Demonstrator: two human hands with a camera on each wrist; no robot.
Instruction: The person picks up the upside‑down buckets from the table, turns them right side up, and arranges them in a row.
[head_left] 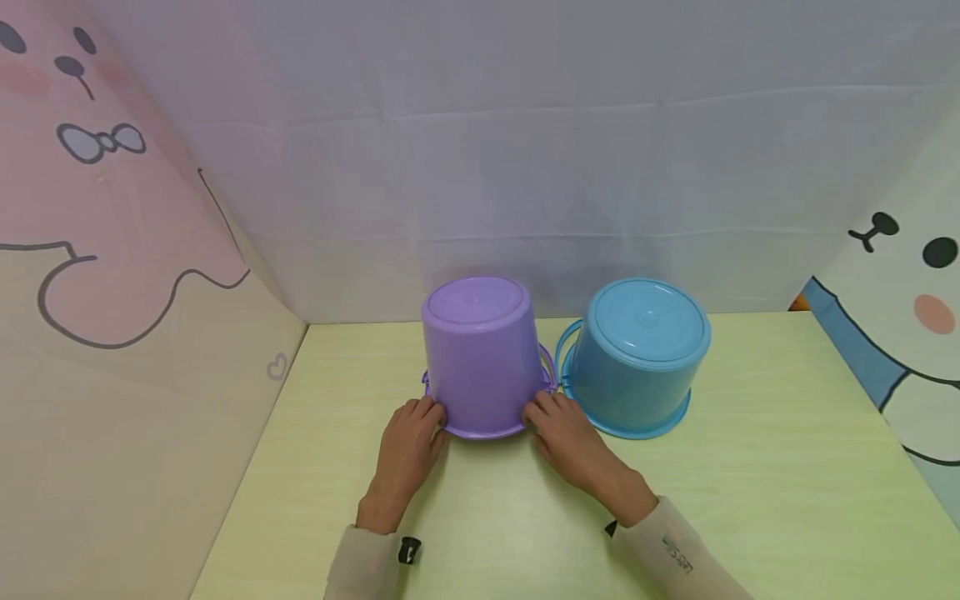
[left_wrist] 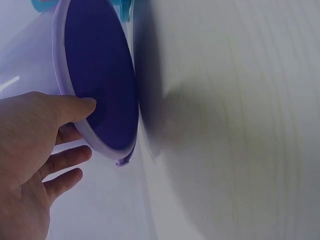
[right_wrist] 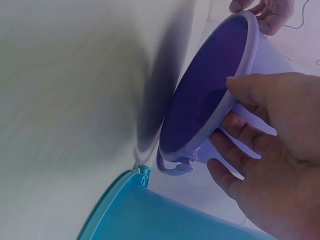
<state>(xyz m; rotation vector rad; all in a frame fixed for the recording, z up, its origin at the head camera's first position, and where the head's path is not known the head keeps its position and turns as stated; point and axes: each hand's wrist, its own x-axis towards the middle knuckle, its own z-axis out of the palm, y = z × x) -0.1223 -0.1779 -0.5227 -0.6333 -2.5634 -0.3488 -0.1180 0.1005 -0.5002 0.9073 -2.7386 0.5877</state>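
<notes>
An upside-down purple bucket (head_left: 480, 358) tilts on the table, its near rim raised and its dark inside showing in both wrist views. My left hand (head_left: 408, 442) pinches the rim (left_wrist: 61, 60) at its near left, the thumb (left_wrist: 75, 107) over the edge. On the near right, my right hand (head_left: 570, 437) grips the same rim, thumb inside and fingers against the outer wall. The bucket's handle (head_left: 548, 367) hangs on its right side. Just right of it a blue bucket (head_left: 645, 367) stands upside down, its handle (head_left: 564, 346) toward the purple one.
The pale wood-grain table (head_left: 787, 467) runs back to a white cloth wall (head_left: 525, 167). Cartoon-printed panels flank it, with a pink figure (head_left: 112, 208) at left and a white bear face (head_left: 907, 275) at right.
</notes>
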